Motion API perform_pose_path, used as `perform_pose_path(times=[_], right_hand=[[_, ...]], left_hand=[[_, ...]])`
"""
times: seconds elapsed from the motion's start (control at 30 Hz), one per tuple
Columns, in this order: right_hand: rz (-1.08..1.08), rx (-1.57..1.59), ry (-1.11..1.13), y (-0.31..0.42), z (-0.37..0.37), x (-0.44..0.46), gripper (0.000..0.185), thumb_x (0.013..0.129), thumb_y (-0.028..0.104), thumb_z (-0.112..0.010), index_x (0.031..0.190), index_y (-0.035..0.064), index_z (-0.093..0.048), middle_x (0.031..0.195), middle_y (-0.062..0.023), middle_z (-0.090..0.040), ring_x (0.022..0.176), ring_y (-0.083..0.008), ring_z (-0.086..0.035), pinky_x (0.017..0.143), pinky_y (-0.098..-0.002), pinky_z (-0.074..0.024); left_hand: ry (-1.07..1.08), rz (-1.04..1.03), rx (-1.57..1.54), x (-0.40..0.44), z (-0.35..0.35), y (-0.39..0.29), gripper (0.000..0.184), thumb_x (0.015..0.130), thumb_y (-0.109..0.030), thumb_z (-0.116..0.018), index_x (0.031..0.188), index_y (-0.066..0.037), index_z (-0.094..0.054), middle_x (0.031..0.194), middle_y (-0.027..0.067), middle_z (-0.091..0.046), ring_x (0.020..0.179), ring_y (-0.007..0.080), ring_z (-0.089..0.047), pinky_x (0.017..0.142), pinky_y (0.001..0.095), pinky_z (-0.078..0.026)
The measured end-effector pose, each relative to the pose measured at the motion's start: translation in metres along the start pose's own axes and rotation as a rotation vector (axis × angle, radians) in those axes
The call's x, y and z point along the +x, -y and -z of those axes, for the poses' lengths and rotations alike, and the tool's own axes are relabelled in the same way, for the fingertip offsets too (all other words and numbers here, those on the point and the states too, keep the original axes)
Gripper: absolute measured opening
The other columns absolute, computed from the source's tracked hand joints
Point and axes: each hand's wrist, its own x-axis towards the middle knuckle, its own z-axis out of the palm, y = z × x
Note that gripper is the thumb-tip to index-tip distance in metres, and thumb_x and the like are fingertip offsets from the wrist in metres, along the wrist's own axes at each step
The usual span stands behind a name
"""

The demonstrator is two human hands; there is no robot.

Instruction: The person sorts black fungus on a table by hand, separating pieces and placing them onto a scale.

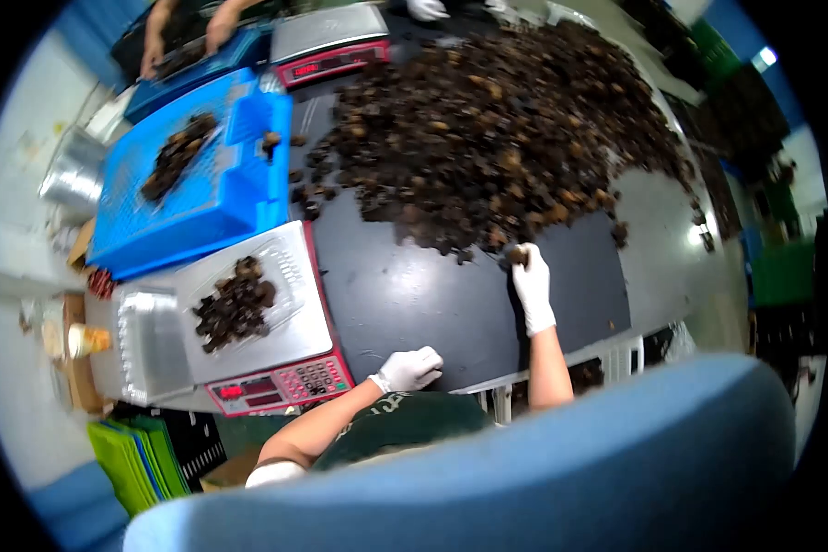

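My right hand (534, 293), in a white glove, pinches a brown mushroom-like piece (517, 257) at the near edge of a big heap of dark brown pieces (488, 138). Closer to the table's front edge, my left hand (409, 370), also gloved, is curled closed; a little dark shows at its fingertips, too small to name. Left of it stands a scale (281, 384) with a red body and keypad. On the scale's plate lies a clear plastic tray (290, 267) holding a small pile of the same dark pieces (235, 305).
A blue crate (120, 216) with another filled tray (179, 156) stands beyond the scale. Empty clear trays (152, 345) are stacked at its left. Across the table are a second scale (331, 41) and co-workers' hands (221, 28). Green folders (133, 465) stand below left.
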Motion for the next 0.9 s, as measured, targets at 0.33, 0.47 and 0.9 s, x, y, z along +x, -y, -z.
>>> perform_pose_path(times=[0.33,0.47,0.9], right_hand=[[0.249,0.635,0.518,0.201,-0.049,-0.041,0.018,0.085,0.005,-0.064,0.103,0.0023,-0.061,0.097,-0.0106,-0.066,0.089,-0.0168,-0.066,0.081,-0.0304,-0.0532],[0.335,0.806,0.654,0.296,-0.08,-0.036,0.022,0.085,0.009,-0.065,0.106,0.0032,-0.06,0.094,-0.0113,-0.066,0.088,-0.018,-0.066,0.08,-0.0302,-0.0526],[0.63,0.586,0.559,0.307,-0.09,0.007,0.029,0.078,0.018,-0.066,0.105,0.0082,-0.065,0.103,-0.0138,-0.066,0.098,-0.031,-0.062,0.085,-0.0406,-0.0499]], left_hand=[[-0.644,0.243,0.191,0.004,0.161,-0.067,0.023,0.08,-0.005,-0.069,0.102,-0.005,-0.064,0.091,0.0114,-0.065,0.083,0.0292,-0.064,0.075,0.0362,-0.052],[-1.11,0.536,0.434,-0.035,0.233,-0.044,0.022,0.082,-0.002,-0.065,0.105,-0.002,-0.064,0.099,0.0134,-0.063,0.089,0.0285,-0.063,0.082,0.0371,-0.051],[-0.471,0.603,0.626,-0.109,0.297,-0.011,0.083,0.068,-0.046,-0.079,0.137,-0.01,-0.052,0.147,0.0181,-0.041,0.14,0.0415,-0.028,0.114,0.0542,-0.023]])
